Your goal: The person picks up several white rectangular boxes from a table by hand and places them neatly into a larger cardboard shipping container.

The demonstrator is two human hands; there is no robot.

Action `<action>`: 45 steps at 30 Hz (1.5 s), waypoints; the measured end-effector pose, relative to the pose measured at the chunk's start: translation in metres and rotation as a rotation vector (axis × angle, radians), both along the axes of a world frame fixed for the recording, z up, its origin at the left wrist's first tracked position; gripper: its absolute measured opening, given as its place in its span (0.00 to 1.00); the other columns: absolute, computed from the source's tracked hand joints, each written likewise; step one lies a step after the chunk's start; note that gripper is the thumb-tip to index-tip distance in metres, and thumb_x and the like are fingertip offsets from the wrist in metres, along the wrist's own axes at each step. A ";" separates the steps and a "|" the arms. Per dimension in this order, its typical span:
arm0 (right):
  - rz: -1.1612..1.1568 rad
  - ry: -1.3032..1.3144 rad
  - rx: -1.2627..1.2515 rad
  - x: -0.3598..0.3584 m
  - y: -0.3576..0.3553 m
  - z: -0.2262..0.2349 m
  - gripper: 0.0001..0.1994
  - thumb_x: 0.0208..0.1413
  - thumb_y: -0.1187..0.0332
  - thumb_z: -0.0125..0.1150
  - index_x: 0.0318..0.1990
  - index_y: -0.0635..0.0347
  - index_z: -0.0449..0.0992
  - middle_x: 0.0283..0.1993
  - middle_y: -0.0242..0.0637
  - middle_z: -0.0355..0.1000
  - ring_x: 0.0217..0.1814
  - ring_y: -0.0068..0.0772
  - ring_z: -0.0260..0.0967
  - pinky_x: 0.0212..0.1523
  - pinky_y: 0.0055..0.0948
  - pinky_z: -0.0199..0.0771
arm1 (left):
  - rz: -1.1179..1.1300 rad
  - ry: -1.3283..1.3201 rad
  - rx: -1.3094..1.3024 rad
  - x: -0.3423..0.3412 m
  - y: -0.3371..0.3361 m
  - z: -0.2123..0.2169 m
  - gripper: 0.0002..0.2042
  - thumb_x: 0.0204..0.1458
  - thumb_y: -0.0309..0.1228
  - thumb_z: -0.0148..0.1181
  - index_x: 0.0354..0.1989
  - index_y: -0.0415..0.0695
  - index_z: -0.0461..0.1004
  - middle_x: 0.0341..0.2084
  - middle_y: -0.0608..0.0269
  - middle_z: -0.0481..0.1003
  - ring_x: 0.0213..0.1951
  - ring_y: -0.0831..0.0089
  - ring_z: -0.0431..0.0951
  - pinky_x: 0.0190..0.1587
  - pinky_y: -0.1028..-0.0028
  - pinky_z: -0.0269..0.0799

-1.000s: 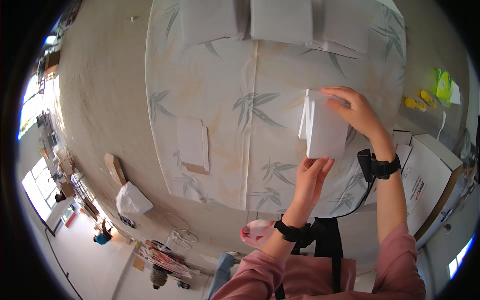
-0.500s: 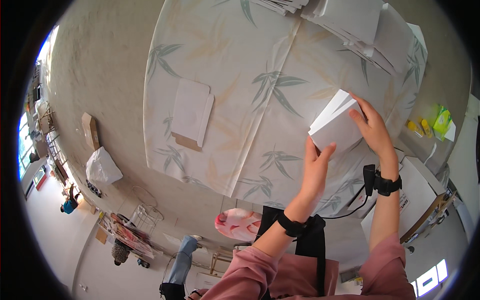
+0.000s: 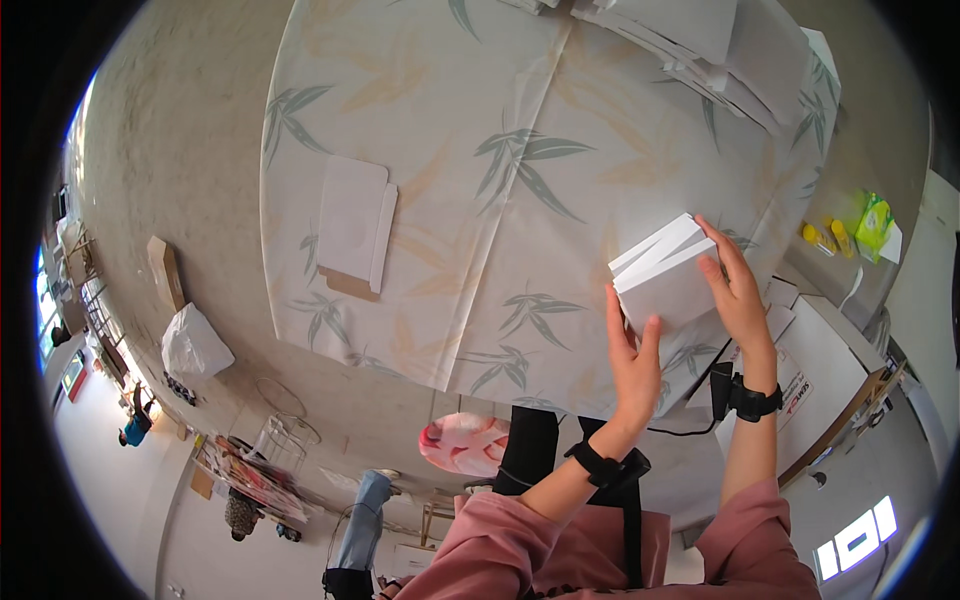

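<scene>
Above the near right edge of the leaf-print tablecloth, your left hand and right hand, fingers spread, clasp the small white carton; likely light and crushable, grip its stiffer edges.

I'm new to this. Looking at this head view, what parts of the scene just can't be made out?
- White box: its far and under sides are hidden by the left hand and right hand.
- Stack of white sheets: cut off by the top edge.
- Yellow and green items at right: too small and bent by the fisheye rim.
- Flat carton: its underside faces the tablecloth.
</scene>
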State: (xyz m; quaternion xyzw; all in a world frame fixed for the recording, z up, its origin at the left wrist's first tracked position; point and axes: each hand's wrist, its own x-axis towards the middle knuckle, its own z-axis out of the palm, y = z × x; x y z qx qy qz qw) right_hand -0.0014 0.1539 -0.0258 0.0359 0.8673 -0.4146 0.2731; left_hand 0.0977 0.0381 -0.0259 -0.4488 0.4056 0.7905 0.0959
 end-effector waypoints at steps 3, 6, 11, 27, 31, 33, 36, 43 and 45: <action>-0.056 0.031 0.008 0.007 -0.005 -0.001 0.20 0.62 0.62 0.49 0.59 0.60 0.64 0.55 0.42 0.67 0.57 0.36 0.63 0.57 0.28 0.60 | -0.043 -0.043 0.051 0.004 -0.005 -0.002 0.30 0.59 0.27 0.48 0.67 0.40 0.44 0.62 0.56 0.55 0.62 0.70 0.56 0.62 0.73 0.52; -0.129 0.025 0.041 0.016 0.001 0.000 0.20 0.62 0.62 0.50 0.58 0.61 0.65 0.54 0.41 0.68 0.56 0.35 0.65 0.56 0.28 0.61 | -0.088 -0.103 0.106 -0.003 -0.004 0.009 0.29 0.59 0.26 0.47 0.67 0.39 0.44 0.63 0.55 0.54 0.62 0.69 0.57 0.62 0.73 0.51; -0.175 0.010 0.019 0.023 0.001 -0.001 0.20 0.63 0.63 0.48 0.59 0.62 0.64 0.56 0.43 0.66 0.58 0.36 0.63 0.57 0.29 0.61 | -0.059 -0.018 -0.036 -0.002 -0.006 0.005 0.27 0.60 0.27 0.45 0.67 0.38 0.46 0.64 0.54 0.52 0.63 0.68 0.54 0.63 0.72 0.51; -0.273 -0.102 0.012 0.010 -0.004 0.001 0.22 0.60 0.59 0.54 0.56 0.64 0.66 0.54 0.45 0.67 0.56 0.36 0.64 0.56 0.29 0.62 | -0.106 -0.106 0.013 -0.009 -0.019 -0.011 0.30 0.54 0.33 0.58 0.61 0.36 0.53 0.56 0.54 0.61 0.58 0.68 0.61 0.59 0.69 0.55; -0.239 -0.061 0.007 0.020 0.008 -0.011 0.24 0.57 0.57 0.58 0.55 0.65 0.66 0.53 0.44 0.67 0.56 0.35 0.64 0.56 0.29 0.62 | -0.223 -0.159 0.114 -0.009 -0.036 -0.023 0.29 0.46 0.33 0.67 0.54 0.37 0.61 0.51 0.55 0.67 0.55 0.73 0.64 0.55 0.71 0.60; -0.310 -0.157 -0.104 0.028 0.018 -0.014 0.26 0.55 0.57 0.61 0.55 0.65 0.66 0.55 0.41 0.66 0.57 0.32 0.62 0.56 0.28 0.61 | -0.286 -0.133 0.116 -0.003 -0.042 -0.029 0.30 0.43 0.33 0.69 0.53 0.38 0.62 0.52 0.54 0.66 0.55 0.72 0.64 0.55 0.71 0.61; -0.492 -0.259 -0.271 0.048 0.028 -0.012 0.28 0.52 0.57 0.64 0.55 0.66 0.66 0.57 0.39 0.64 0.58 0.30 0.60 0.58 0.28 0.59 | -0.393 -0.066 -0.020 0.009 -0.039 -0.024 0.33 0.39 0.32 0.72 0.53 0.38 0.60 0.54 0.53 0.64 0.54 0.69 0.65 0.56 0.69 0.61; -0.813 -0.192 -0.518 0.134 0.065 0.032 0.45 0.43 0.43 0.66 0.63 0.63 0.56 0.61 0.39 0.61 0.64 0.36 0.56 0.64 0.38 0.54 | -0.530 0.159 -0.122 0.012 -0.015 0.060 0.38 0.35 0.25 0.72 0.53 0.39 0.51 0.49 0.54 0.64 0.53 0.65 0.67 0.56 0.67 0.61; -0.958 -0.139 -0.545 0.154 0.055 0.051 0.47 0.42 0.40 0.64 0.64 0.63 0.54 0.62 0.40 0.60 0.65 0.37 0.56 0.65 0.39 0.53 | -0.624 0.155 -0.156 0.026 -0.005 0.081 0.41 0.33 0.25 0.72 0.55 0.39 0.50 0.48 0.53 0.64 0.53 0.65 0.67 0.54 0.67 0.63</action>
